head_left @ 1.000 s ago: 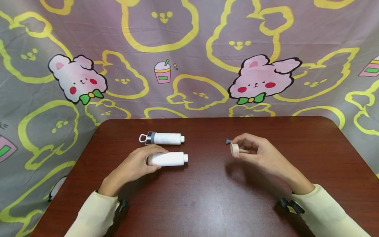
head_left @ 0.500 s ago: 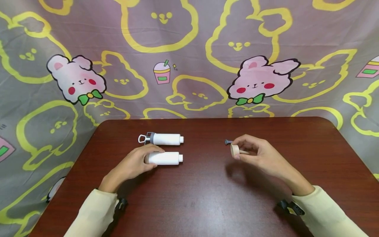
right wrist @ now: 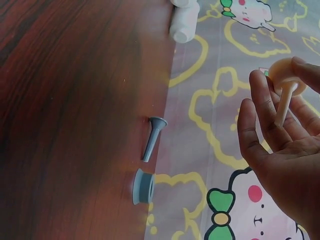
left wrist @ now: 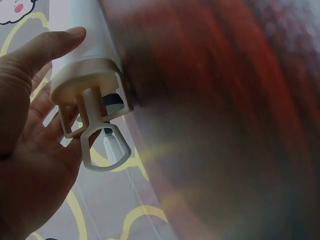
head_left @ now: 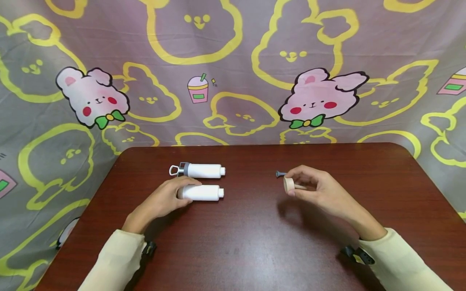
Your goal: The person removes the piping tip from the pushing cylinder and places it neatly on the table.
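My left hand [head_left: 164, 198] grips a white hand pump [head_left: 204, 192] that lies sideways, its narrow tip facing right. At its near end, the left wrist view shows a beige cap [left wrist: 85, 77] with a looped pull handle [left wrist: 102, 168]. Behind it on the table is a similar white pump [head_left: 204, 171] with a grey collar and white loop handle. On the right side, my right hand [head_left: 324, 186] pinches a beige round piece with a thin stem [head_left: 289, 185], held above the table. A grey flared nozzle [right wrist: 154, 137] lies by that hand, alongside a grey flanged ring [right wrist: 145, 186].
The dark red-brown table [head_left: 236, 250] has rounded far corners. A curtain [head_left: 233, 81] printed with cartoon animals hangs behind it and at both sides. Black straps [head_left: 358, 254] sit at both wrists.
My left hand has moved slightly left with the white hand pump, bringing its tip closer in line with the other pump's tip. The right hand stays almost still with the beige piece.
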The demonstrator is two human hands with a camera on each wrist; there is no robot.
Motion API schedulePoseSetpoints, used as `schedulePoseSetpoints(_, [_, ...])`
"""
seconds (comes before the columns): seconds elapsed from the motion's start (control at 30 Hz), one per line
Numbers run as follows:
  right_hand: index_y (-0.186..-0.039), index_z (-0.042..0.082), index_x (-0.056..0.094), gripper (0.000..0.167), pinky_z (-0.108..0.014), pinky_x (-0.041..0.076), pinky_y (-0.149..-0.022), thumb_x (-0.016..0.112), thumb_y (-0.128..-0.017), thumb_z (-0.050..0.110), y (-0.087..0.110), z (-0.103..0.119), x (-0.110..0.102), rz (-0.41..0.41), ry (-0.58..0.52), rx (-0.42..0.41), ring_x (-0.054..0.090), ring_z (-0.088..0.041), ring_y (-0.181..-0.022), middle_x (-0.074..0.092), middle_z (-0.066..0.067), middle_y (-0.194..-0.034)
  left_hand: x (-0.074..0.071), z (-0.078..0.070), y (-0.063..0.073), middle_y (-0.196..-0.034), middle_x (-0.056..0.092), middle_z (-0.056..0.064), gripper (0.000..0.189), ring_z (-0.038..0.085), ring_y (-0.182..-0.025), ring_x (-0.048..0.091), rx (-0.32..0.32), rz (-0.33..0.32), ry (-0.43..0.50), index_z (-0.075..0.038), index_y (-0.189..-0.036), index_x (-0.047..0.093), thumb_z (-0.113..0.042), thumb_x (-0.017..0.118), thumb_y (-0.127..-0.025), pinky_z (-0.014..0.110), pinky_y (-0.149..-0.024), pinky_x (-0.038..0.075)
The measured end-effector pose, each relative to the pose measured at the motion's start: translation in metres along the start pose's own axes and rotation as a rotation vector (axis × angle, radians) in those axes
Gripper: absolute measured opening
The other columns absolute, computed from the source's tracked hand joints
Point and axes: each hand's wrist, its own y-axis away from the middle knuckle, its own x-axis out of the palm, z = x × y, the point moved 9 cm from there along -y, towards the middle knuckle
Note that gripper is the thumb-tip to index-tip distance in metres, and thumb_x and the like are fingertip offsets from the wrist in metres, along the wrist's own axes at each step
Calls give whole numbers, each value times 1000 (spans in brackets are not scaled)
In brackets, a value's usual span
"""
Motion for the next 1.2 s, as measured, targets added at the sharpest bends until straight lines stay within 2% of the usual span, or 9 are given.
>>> schedulePoseSetpoints(0.27, [-120, 15, 68, 25, -26, 57, -79, 77, -96, 15, 0, 0, 0, 4, -1, -4, 70, -15, -91, 73, -2, -103, -3, -3, -2, -130, 71, 9, 49, 27, -115, 63, 12, -8, -55, -18, -128, 73, -3, 86, -83, 45, -94, 51])
schedulePoseSetpoints(0.63, [-121, 14, 67, 26, -26, 58, -80, 77, -96, 16, 0, -2, 0, 13, -4, 6, 70, -15, -93, 74, -3, -106, -4, -5, -4, -129, 72, 8, 48, 28, -115, 64, 12, -7, -58, -17, -126, 74, -4, 87, -82, 47, -95, 51])
schedulePoseSetpoints(0.93, [-120, 17, 67, 25, -26, 57, -80, 76, -97, 17, 2, -2, 1, 17, -8, 5, 71, -14, -93, 74, -3, -106, -5, -8, 0, -127, 73, 8, 48, 27, -113, 65, 21, -20, -69, -17, -125, 74, -6, 89, -80, 46, -95, 51])
schedulePoseSetpoints(1.2, [-121, 16, 67, 25, -26, 57, -79, 76, -97, 16, 4, -3, 2, 20, -8, 0, 70, -14, -92, 74, -3, -104, -4, -14, 4, -130, 72, 8, 50, 29, -119, 65, 19, -22, -93, -15, -127, 73, -7, 89, -80, 50, -99, 51])
